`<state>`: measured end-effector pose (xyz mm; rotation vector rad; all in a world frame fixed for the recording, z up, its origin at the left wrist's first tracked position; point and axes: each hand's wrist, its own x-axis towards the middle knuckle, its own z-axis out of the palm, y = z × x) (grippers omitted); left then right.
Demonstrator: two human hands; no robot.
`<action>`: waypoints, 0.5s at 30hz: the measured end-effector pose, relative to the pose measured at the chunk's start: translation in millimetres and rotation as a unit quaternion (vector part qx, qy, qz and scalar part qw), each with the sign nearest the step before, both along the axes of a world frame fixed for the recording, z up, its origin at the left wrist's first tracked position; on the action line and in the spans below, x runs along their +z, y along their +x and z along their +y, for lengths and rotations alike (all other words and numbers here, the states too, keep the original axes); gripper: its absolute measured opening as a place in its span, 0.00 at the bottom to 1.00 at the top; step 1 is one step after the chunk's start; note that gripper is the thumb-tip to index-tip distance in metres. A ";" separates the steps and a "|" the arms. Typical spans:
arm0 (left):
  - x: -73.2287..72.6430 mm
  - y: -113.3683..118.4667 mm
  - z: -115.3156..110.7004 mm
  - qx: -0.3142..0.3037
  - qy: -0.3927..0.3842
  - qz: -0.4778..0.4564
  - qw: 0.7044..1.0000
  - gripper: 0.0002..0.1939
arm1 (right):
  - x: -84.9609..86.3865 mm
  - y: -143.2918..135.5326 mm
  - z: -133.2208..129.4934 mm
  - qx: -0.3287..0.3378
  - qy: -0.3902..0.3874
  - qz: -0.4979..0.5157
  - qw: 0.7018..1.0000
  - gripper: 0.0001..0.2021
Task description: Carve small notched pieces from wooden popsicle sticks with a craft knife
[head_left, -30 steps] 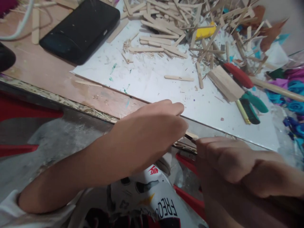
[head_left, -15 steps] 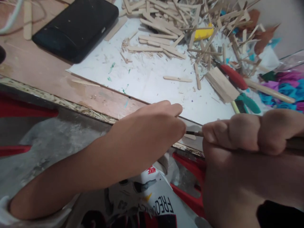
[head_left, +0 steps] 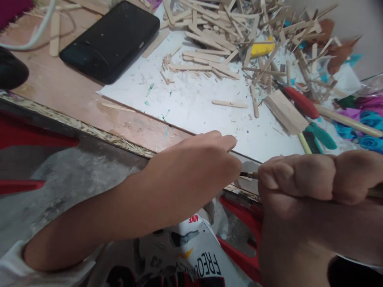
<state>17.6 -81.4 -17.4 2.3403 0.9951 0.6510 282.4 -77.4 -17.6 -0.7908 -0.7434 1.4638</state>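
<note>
My left hand point(head_left: 197, 171) is closed at the table's front edge, its back to the camera; its fingertips and whatever they pinch are hidden. On the right, my right hand point(head_left: 314, 179) is wrapped round a thin tool point(head_left: 253, 174), perhaps a small brush. The tool's dark tip points left and meets the fingers of my left hand. A bit of its handle shows beyond my right fist at the frame's edge. Just behind the hands, a white sheet point(head_left: 197, 115) covers part of the table and bears a single wooden stick point(head_left: 229, 104).
Piled wooden sticks point(head_left: 209, 40) lie at the back around a yellow object point(head_left: 262, 48). A black phone point(head_left: 110, 42) rests at left. Near my right hand are a wooden block point(head_left: 285, 111) and red-handled point(head_left: 302, 103) and green-handled point(head_left: 321, 135) tools. Red chair parts point(head_left: 239, 215) are below.
The view has shifted a little, so the table and both hands appear slightly further right and lower. Both hands keep the same closed pose, with the tool still between them.
</note>
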 end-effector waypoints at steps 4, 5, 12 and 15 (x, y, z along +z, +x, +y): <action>-1.0 -0.2 -1.0 0.001 0.000 -0.007 1.000 0.21 | 11.3 -16.5 -1.5 0.005 -0.006 0.001 1.000 0.29; -1.2 -0.1 -1.0 0.003 -0.001 -0.006 1.000 0.21 | 12.4 -19.4 -1.2 0.006 -0.012 -0.009 1.000 0.28; -2.8 1.2 0.0 0.001 0.001 -0.006 1.000 0.21 | -2.6 -4.9 27.5 0.255 0.212 -0.064 0.941 0.30; -3.8 1.7 0.5 0.003 0.012 -0.010 1.000 0.20 | 1.0 -7.8 23.0 0.155 0.139 -0.111 0.972 0.28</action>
